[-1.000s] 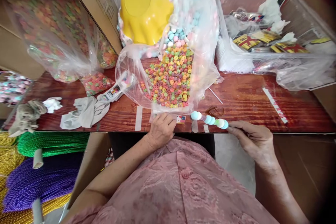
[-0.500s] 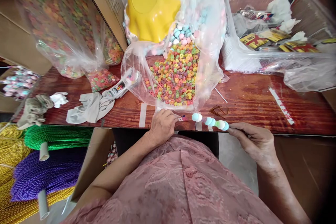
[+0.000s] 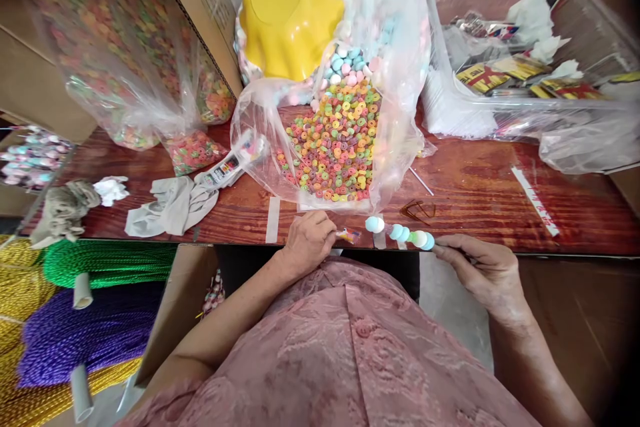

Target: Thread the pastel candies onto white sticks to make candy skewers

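"Shifted since half a second ago: the printed wrapper (image 3: 349,235), its exposed end swung lower, near the centre of the frame; the left hand (image 3: 311,240) and right hand (image 3: 487,275) hardly displaced. Where is the pastel strand (image 3: 399,233) seen?"

"Right of centre, at the front edge of the desk (image 3: 475,180). Its right end is pinched between thumb and forefinger of the right hand; its left end is set apart from the wrapper."

"How is it judged to handle?"

"Light, by its look. Pale blue and white pieces are seen in clusters, with some green between. Nearly straight, though visibly held at one end only, so a stiff core is suspected. Pieces probably smooth, perhaps easily chipped; best gripped at the end, as is done."

"Poses?"

"Right forearm angled in from lower right, thumb and forefinger pointed left. Left forearm angled in from lower left, back of hand uppermost, fingers curled; the wrapper seems to be pinched at the fingertips, contact mostly hidden."
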